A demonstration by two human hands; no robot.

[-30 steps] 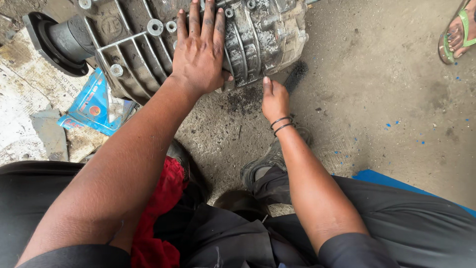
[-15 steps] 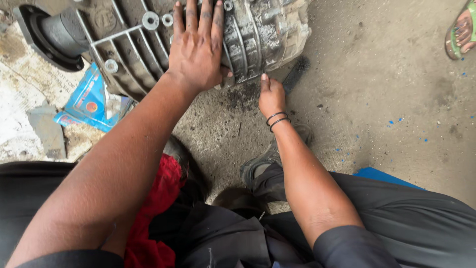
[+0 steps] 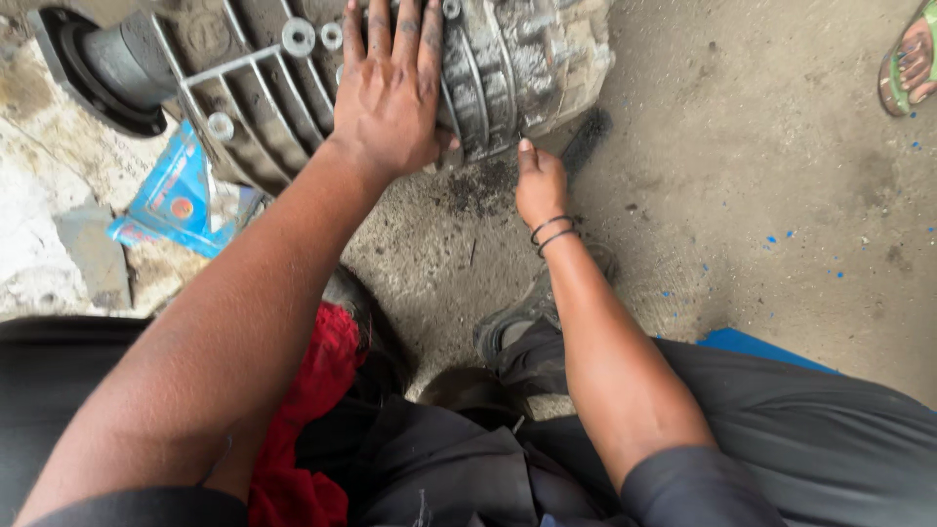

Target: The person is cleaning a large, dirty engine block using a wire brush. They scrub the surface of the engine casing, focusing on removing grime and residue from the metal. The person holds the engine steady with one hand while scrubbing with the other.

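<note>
- Ribbed metal gearbox casing (image 3: 293, 88), grimy, lies on its side on the concrete floor (image 3: 742, 176) in the upper left of the frame, running off the top edge
- Left hand (image 3: 390, 93) flat on the casing, fingers spread, palm pressing down, gripping nothing
- Right hand (image 3: 540, 185) low at the casing's lower edge near frame centre; fingers curled around a dark brush (image 3: 584, 139) whose bristled end pokes out past them, though the grip itself is hidden
- Judgement: keep the left palm's weight steady so the casing cannot roll; work the brush in short strokes along the ribs, away from the body
- Loosened black grit (image 3: 483, 190) sits just below that edge
- Blue packet (image 3: 166, 195) just beside the casing at left; another person's sandalled foot (image 3: 908, 63) well apart, upper right
- Open floor lies right of the brush; knees and red cloth (image 3: 312, 410) crowd the lower frame
</note>
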